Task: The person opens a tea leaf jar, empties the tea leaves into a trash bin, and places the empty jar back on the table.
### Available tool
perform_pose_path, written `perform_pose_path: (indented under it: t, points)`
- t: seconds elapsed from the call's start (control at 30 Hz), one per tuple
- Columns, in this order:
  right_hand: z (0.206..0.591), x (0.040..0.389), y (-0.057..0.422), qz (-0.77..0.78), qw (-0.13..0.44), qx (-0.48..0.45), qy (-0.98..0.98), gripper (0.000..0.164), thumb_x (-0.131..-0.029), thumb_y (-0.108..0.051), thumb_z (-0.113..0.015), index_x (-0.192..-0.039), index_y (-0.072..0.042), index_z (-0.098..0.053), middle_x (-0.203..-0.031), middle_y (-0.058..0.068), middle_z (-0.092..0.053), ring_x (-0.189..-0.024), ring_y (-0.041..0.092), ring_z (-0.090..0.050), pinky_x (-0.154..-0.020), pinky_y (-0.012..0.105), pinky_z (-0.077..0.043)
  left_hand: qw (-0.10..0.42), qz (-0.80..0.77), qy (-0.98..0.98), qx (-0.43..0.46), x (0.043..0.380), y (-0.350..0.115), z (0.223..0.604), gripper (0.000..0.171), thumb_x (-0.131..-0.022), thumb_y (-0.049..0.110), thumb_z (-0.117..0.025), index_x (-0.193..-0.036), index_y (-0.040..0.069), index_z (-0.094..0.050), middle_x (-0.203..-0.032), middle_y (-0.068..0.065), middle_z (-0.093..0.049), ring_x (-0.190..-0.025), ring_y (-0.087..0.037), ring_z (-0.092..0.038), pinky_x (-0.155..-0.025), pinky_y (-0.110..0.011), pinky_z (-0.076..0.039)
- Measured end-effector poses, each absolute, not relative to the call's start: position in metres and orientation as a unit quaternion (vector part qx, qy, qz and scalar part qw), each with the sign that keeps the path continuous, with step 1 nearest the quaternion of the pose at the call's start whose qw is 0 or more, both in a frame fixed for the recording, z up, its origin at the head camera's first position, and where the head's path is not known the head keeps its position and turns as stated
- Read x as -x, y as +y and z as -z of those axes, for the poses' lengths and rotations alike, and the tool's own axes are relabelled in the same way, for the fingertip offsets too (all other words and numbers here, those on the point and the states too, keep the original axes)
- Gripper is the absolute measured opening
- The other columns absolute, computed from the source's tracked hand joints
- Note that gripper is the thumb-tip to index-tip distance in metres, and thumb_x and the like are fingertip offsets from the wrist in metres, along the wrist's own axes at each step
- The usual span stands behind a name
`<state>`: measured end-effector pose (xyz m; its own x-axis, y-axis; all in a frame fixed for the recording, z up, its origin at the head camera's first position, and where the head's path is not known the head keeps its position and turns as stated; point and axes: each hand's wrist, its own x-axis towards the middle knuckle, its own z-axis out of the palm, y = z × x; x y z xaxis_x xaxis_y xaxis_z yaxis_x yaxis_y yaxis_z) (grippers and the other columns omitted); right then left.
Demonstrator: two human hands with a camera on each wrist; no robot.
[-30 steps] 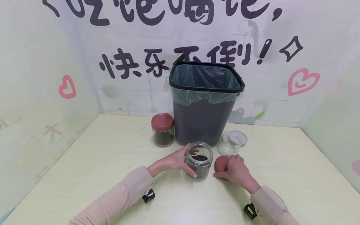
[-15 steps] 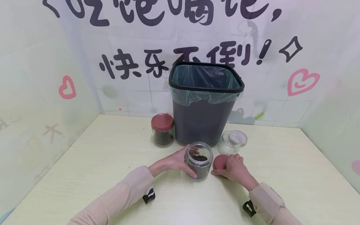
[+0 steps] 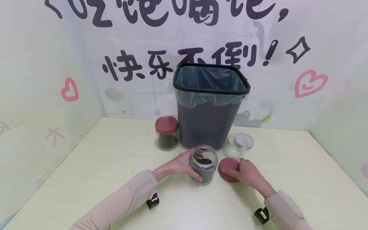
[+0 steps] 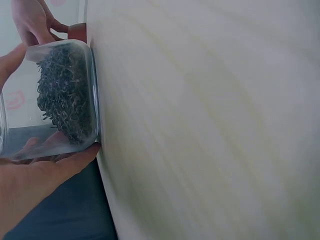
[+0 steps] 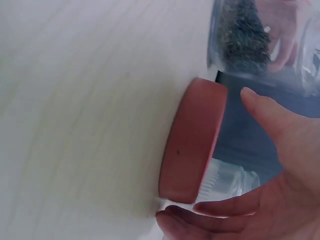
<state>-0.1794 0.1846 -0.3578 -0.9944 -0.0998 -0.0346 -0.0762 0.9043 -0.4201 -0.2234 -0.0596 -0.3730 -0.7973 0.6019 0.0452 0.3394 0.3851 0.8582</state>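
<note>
My left hand (image 3: 181, 163) grips an uncapped glass jar (image 3: 203, 175) from its left side, fingers behind and thumb in front. Dark, curly dried leaves, like tea, fill the jar's lower part and show closely in the left wrist view, where the jar (image 4: 67, 95) stands on the table. Just right of it a reddish-brown round lid (image 3: 227, 168) lies flat. Beside that lid is my right hand (image 3: 250, 174). In the right wrist view its thumb stands clear of the lid (image 5: 194, 142), while the other fingers are close to the lid's edge; whether they touch it I cannot tell.
A dark bin (image 3: 205, 124) with a green liner stands behind the jar. Left of it is a capped jar (image 3: 167, 137) with dark contents. To the right are a clear glass jar (image 3: 233, 151) and a pale lid (image 3: 249, 141). Walls enclose the table's back and sides.
The reddish-brown lid has settled flat near the jar. My right hand has loosened from it and drawn slightly right. The left hand and jar have stayed put.
</note>
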Motion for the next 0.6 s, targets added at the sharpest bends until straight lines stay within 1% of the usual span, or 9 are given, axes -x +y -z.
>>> perform_pose_path:
  t: [0.1,0.2,0.27,0.37,0.5,0.6]
  points:
    - [0.353,0.178,0.190,0.227,0.041,0.037,0.972,0.065,-0.076,-0.044,-0.065,-0.097,0.016,-0.049,-0.075,0.013,-0.055,-0.066,0.022,-0.052,-0.056,0.032,-0.042,0.129,-0.470,0.826,-0.282,0.222,-0.062,0.371,0.090,-0.051,0.014,-0.086,-0.128,0.008,-0.040,-0.122,-0.008,-0.052,-0.113,-0.021,-0.047,-0.097,-0.038,-0.033]
    - [0.347,0.177,0.196,0.228,0.043,0.034,0.972,0.067,-0.078,-0.042,-0.063,-0.103,0.018,-0.047,-0.078,0.016,-0.057,-0.070,0.024,-0.053,-0.058,0.034,-0.044,0.123,-0.464,0.833,-0.274,0.220,-0.067,0.369,0.089,-0.051,0.017,-0.086,-0.127,0.007,-0.041,-0.119,-0.007,-0.054,-0.112,-0.020,-0.048,-0.096,-0.038,-0.034]
    - [0.343,0.177,0.199,0.225,0.034,0.038,0.973,0.063,-0.079,-0.039,-0.062,-0.103,0.018,-0.048,-0.078,0.018,-0.058,-0.071,0.027,-0.055,-0.060,0.036,-0.046,0.118,-0.460,0.839,-0.267,0.220,-0.071,0.368,0.088,-0.051,0.019,-0.086,-0.126,0.007,-0.042,-0.118,-0.005,-0.055,-0.111,-0.020,-0.049,-0.095,-0.038,-0.035]
    - [0.336,0.178,0.203,0.223,0.015,0.048,0.973,0.057,-0.081,-0.035,-0.060,-0.101,0.018,-0.050,-0.080,0.021,-0.061,-0.074,0.030,-0.058,-0.064,0.039,-0.047,0.111,-0.465,0.838,-0.264,0.220,-0.078,0.367,0.088,-0.051,0.019,-0.086,-0.126,0.005,-0.042,-0.119,-0.008,-0.054,-0.110,-0.020,-0.049,-0.094,-0.038,-0.035]
    - [0.326,0.181,0.207,0.237,-0.006,0.060,0.970,0.056,-0.083,-0.036,-0.059,-0.103,0.016,-0.051,-0.085,0.024,-0.062,-0.079,0.033,-0.060,-0.067,0.041,-0.048,0.106,-0.490,0.826,-0.258,0.220,-0.089,0.363,0.086,-0.053,0.018,-0.085,-0.126,0.007,-0.041,-0.119,-0.009,-0.051,-0.109,-0.021,-0.049,-0.094,-0.040,-0.035]
    - [0.318,0.185,0.210,0.246,-0.012,0.066,0.967,0.058,-0.084,-0.039,-0.057,-0.105,0.014,-0.052,-0.091,0.026,-0.061,-0.085,0.034,-0.059,-0.071,0.043,-0.048,0.098,-0.496,0.827,-0.246,0.220,-0.098,0.358,0.085,-0.055,0.021,-0.085,-0.127,0.009,-0.041,-0.118,-0.007,-0.051,-0.109,-0.020,-0.048,-0.094,-0.041,-0.036]
